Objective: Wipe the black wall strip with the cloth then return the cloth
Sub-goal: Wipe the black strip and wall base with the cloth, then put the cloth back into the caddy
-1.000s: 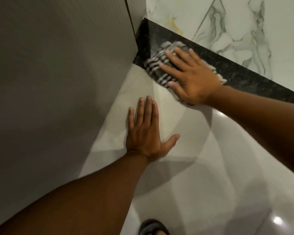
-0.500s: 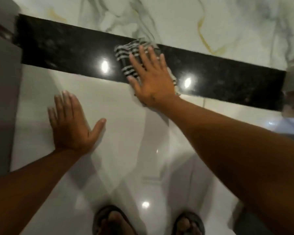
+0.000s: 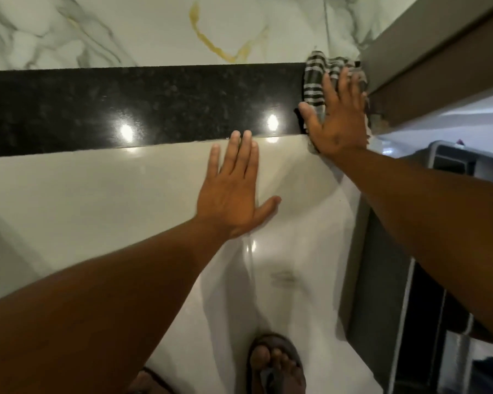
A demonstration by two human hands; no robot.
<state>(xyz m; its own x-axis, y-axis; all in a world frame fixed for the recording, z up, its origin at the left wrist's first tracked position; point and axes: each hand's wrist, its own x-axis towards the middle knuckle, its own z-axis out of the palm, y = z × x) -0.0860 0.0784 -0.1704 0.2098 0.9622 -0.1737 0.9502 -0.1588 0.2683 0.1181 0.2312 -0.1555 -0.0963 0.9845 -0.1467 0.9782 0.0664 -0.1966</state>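
A glossy black speckled wall strip (image 3: 143,106) runs across the wall between marble tile above and plain pale tile below. At its right end, my right hand (image 3: 336,118) lies flat with spread fingers, pressing a black-and-white striped cloth (image 3: 315,78) against the strip, beside a brown-grey frame. The cloth shows above and left of the fingers. My left hand (image 3: 234,191) rests flat and empty on the pale tile just below the strip, fingertips touching its lower edge.
A brown-grey frame (image 3: 439,66) juts out at the upper right, against the cloth. A grey panel (image 3: 382,280) and dark shelving stand at the lower right. My sandalled foot (image 3: 276,365) is on the glossy floor below.
My right hand has slid the cloth along the strip from its left end to its right end. My left hand has shifted right along the pale tile with it.
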